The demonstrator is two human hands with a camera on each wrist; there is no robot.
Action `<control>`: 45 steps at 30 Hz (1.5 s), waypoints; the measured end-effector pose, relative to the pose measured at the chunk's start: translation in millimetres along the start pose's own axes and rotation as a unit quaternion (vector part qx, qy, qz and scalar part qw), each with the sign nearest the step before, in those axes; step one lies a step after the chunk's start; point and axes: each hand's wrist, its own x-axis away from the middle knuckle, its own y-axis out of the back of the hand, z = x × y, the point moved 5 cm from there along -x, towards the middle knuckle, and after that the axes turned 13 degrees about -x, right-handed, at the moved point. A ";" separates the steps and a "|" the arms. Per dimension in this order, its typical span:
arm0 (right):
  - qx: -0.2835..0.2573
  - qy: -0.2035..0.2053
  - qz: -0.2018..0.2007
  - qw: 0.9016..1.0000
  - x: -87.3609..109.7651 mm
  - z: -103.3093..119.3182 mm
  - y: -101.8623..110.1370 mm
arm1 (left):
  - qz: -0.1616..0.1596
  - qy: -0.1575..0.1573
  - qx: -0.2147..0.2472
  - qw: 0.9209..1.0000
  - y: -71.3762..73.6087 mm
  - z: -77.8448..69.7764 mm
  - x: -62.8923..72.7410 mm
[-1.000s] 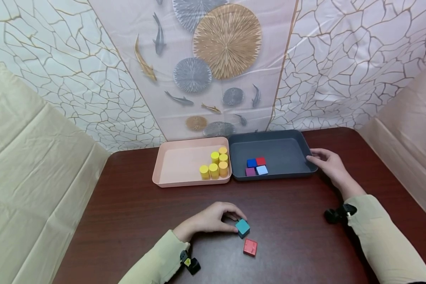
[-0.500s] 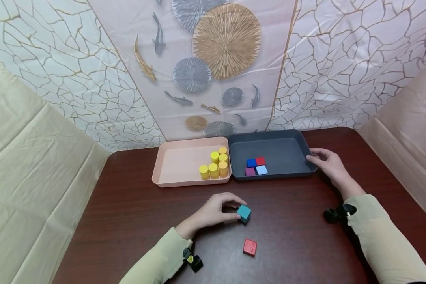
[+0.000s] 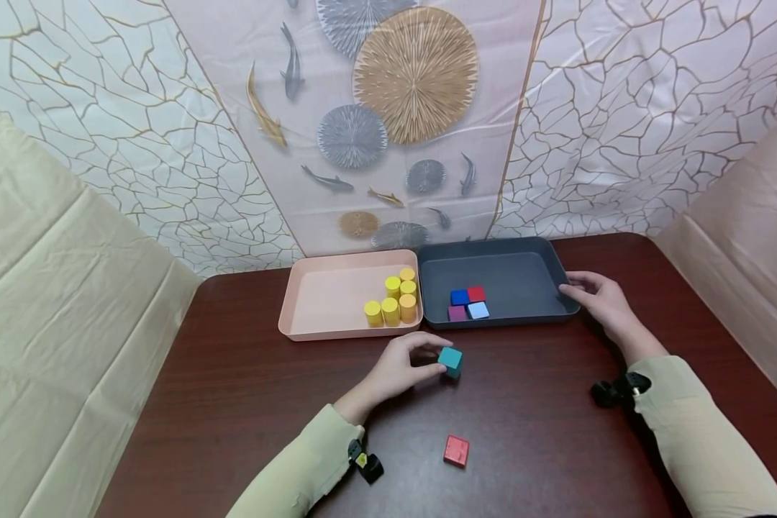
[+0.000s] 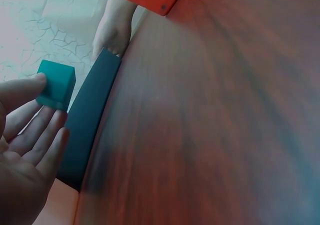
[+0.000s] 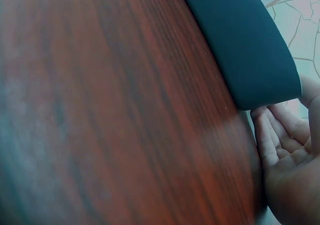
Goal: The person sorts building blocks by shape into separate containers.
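Observation:
My left hand (image 3: 398, 368) pinches a teal cube (image 3: 450, 361) between thumb and fingertips, held above the table in front of the two trays. The left wrist view shows the same teal cube (image 4: 57, 84) at the thumb tip. At the far right, my right hand (image 3: 598, 302) grips the right edge of the dark grey tray (image 3: 518, 277), thumb on the rim and fingers along the outer side. In the right wrist view the fingers (image 5: 280, 130) curl by the tray's corner. A blue, a red, a purple and a light blue block (image 3: 478, 310) sit together in that tray.
Left of the dark tray stands a pink tray (image 3: 330, 295), side against side, with several yellow cylinders (image 3: 390, 311) along its right. A red block (image 3: 456, 451) lies on the brown table (image 3: 233, 403) near the front. Patterned cloth (image 3: 414, 180) hangs behind.
My left hand has carried the teal cube away from beside the red block, forward toward the trays. The right hand and the trays stay where they were.

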 end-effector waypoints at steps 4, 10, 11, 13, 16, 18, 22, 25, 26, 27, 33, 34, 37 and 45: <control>-0.001 0.000 0.000 1.000 0.6 -0.1 0.0 | -0.017 0.005 0.010 1.000 -1.7 0.3 -8.5; 0.003 0.000 0.001 1.000 0.0 -0.5 0.0 | -0.030 0.007 0.025 0.999 -4.0 -3.4 -20.4; 0.003 0.000 0.001 1.000 -0.3 -0.8 0.0 | -0.032 0.007 0.026 0.999 -4.5 -4.2 -22.1; 0.004 -0.001 0.002 1.000 -1.0 -1.5 0.2 | -0.037 0.007 0.029 0.999 -5.3 -6.0 -25.1; 0.006 -0.004 0.002 1.000 -1.9 -2.4 0.2 | -0.043 0.011 0.034 0.998 -6.3 -8.2 -29.6; 0.007 -0.005 0.003 1.000 -2.2 -2.6 0.1 | -0.047 0.012 0.035 0.998 -7.0 -9.1 -32.9; 0.003 -0.003 0.003 1.000 -2.2 -2.5 0.2 | -0.057 0.007 0.039 0.998 -7.1 -10.9 -40.8; -0.005 -0.001 0.003 1.000 -2.0 -2.5 0.3 | -0.065 0.005 0.040 0.997 -6.1 -13.7 -46.0; -0.008 0.000 0.004 1.000 -2.0 -2.6 0.2 | -0.068 0.006 0.041 0.997 -5.6 -14.6 -47.6; -0.009 0.000 0.005 1.000 -2.0 -2.8 0.2 | -0.070 0.008 0.041 0.997 -5.3 -15.5 -49.1; -0.014 -0.001 0.004 1.000 -3.2 -4.4 0.8 | -0.079 0.020 0.043 0.996 -4.3 -21.2 -59.7; -0.015 -0.001 0.004 1.000 -3.3 -4.6 1.0 | -0.079 0.021 0.044 0.996 -4.5 -22.1 -61.7; -0.014 -0.002 0.003 1.000 -3.0 -4.8 1.2 | -0.080 0.020 0.047 0.995 -4.9 -25.0 -67.9; -0.006 0.000 0.006 1.000 -2.0 -3.0 0.2 | -0.088 0.018 0.031 0.996 -6.4 -27.4 -82.3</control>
